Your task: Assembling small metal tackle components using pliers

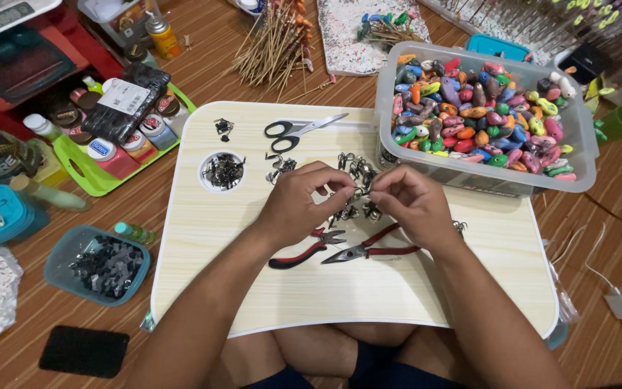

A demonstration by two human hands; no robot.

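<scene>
Floor (pixel 203 50): brown wood planks, cluttered on all sides of the desk.

Desk (pixel 253 288): pale wood-grain lap desk with rounded corners, set over the person's crossed legs.

Tub (pixel 585 144): clear plastic, at the desk's far right corner, packed with painted beads (pixel 477 115) in many colours.

Tray (pixel 87 180): lime green, on the floor left of the desk, holding small paint pots.

Skewers (pixel 271 47): loose bundle on the floor beyond the desk.

Box (pixel 55 266): teal, on the floor at near left, filled with small dark pieces.

Left hand (pixel 293 205) and right hand (pixel 415 202): meet over desk centre. Fingers of both are pinched on a small metal clasp (pixel 360 191), held just above the desk between the two hands. Exact grip is too small to make out.

Scissors (pixel 300 130): black handles, lying flat at the far edge, blades pointing right.

Pliers (pixel 369 250): red-handled, flat on the desk under the right hand. Second pair (pixel 304 252), red and black, just to the left, under the left wrist.

Cup hole (pixel 223 171): round recess at desk left, filled with dark metal clasps.

Loose clasps (pixel 351 164): scattered just beyond the hands; a few more (pixel 224 128) lie near the scissors.
</scene>
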